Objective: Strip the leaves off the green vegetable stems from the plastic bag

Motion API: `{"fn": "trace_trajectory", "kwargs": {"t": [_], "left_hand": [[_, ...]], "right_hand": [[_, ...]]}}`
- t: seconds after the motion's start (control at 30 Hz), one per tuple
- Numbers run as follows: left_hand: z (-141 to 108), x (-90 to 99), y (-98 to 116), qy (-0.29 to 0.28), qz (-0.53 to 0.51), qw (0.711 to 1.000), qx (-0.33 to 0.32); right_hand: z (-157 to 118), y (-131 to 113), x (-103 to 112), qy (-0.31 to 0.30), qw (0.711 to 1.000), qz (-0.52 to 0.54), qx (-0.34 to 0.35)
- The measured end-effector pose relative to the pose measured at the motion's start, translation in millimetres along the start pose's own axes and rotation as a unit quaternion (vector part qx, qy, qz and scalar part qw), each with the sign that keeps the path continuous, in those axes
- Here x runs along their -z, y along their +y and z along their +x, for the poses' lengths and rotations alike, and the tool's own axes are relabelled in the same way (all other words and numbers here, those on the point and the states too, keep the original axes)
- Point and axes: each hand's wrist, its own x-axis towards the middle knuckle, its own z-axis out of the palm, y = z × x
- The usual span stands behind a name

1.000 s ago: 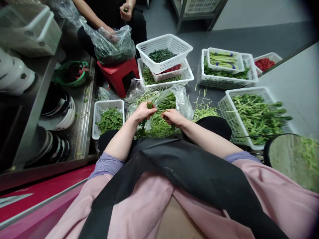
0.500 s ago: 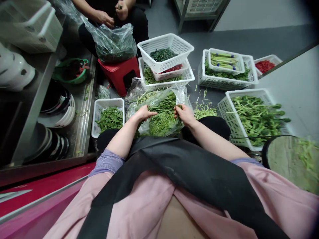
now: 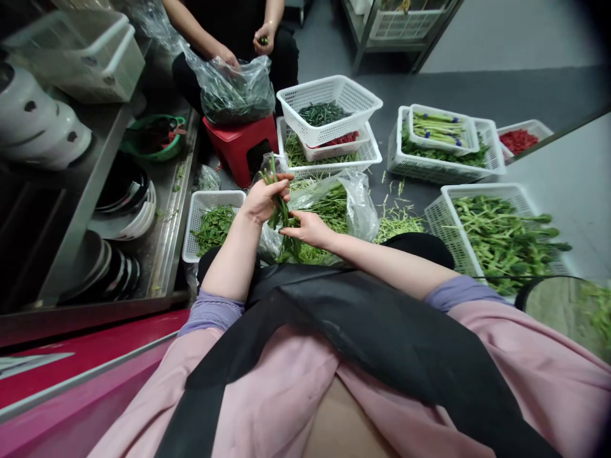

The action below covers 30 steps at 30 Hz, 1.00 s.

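Note:
Over the left side of an open clear plastic bag (image 3: 361,205), my left hand (image 3: 261,201) is closed around a small bunch of leafy greens (image 3: 281,213). The stems point up past its thumb and the leaves hang down. My right hand (image 3: 310,229) is at the lower part of the same bunch, its thumb and fingers pinching the greens from the right. More long green stems (image 3: 334,207) lie in the bag, which rests just in front of my black apron (image 3: 324,292).
To the left stands a white basket of leaves (image 3: 214,226), beside a metal shelf (image 3: 165,254). Stacked white baskets (image 3: 334,130) hold chillies ahead; another basket (image 3: 506,235) of greens stands right. Across, a person's hand (image 3: 265,38) works by a bag on a red stool (image 3: 243,149).
My hands have come together from the two sides of the bag. The left has risen and now holds a bunch of greens; the right has moved left to it. The view has shifted slightly.

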Motion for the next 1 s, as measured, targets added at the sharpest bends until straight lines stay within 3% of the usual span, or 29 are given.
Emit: {"fn": "trace_trajectory", "kwargs": {"t": [0.1,0.17,0.3,0.4,0.5,0.77,1.0], "left_hand": [[-0.3,-1.2,-2.3,0.028,0.013,0.999,-0.017],[-0.7,0.6,-2.2,0.037,0.015,0.999,-0.031],[-2.8,0.7,-1.1,0.006,0.026,0.997,-0.066],[-4.0,-2.6,0.0,0.015,0.076,0.994,-0.081],[-2.6,-2.9,-1.9,0.038,0.103,0.990,-0.083],[6.4,3.9,-17.6,0.021,0.090,0.993,-0.079],[11.5,6.1,-17.4,0.048,0.076,0.994,-0.066]], "right_hand": [[10.5,-5.9,3.9,-0.026,1.000,0.013,-0.005],[17.1,-6.9,19.1,-0.085,0.994,0.065,-0.019],[32.9,-11.5,60.4,-0.254,0.949,0.166,-0.086],[41.3,-14.9,80.5,-0.318,0.914,0.221,-0.118],[40.9,-12.5,84.8,-0.314,0.904,0.257,-0.136],[29.8,11.6,83.1,-0.197,0.923,0.305,-0.128],[24.8,23.8,91.2,-0.237,0.903,0.332,-0.138]]}}
